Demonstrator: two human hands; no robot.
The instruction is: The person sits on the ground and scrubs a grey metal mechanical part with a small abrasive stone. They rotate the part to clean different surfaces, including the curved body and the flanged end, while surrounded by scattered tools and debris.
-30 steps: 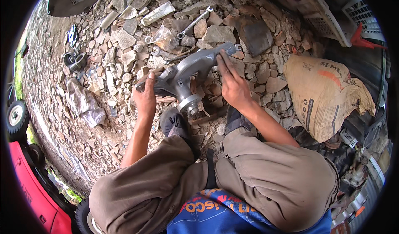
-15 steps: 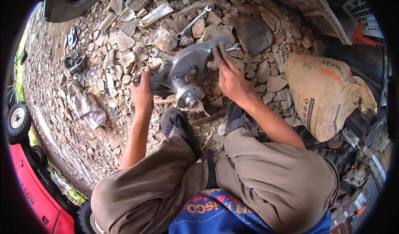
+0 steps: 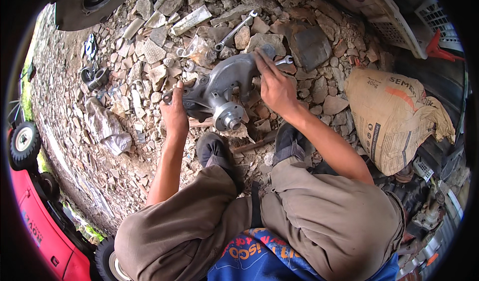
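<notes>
The metal casting (image 3: 230, 76) is a plain dull grey, with a brighter silver flange (image 3: 227, 115) on it; the wrench (image 3: 233, 32) is shiny silver too; trousers (image 3: 319, 201) are a dusty solid brown, shoes (image 3: 211, 147) are dark, and the blue shirt (image 3: 249, 268) has orange and red lettering splashed across it; the paper sack (image 3: 379, 126) is tan with an orange stripe and black print; there's a pinky-red vehicle body (image 3: 50, 226), plus a black tyre (image 3: 35, 144) with a creamy-white wheel (image 3: 23, 139); the rubble (image 3: 152, 50) is a speckly mix of grey, beige and washed-out brick pink

Outdr mech. wkshp: wrench (image 3: 236, 31) on rubble (image 3: 152, 52), red veh. (image 3: 42, 221) nearby.
</notes>
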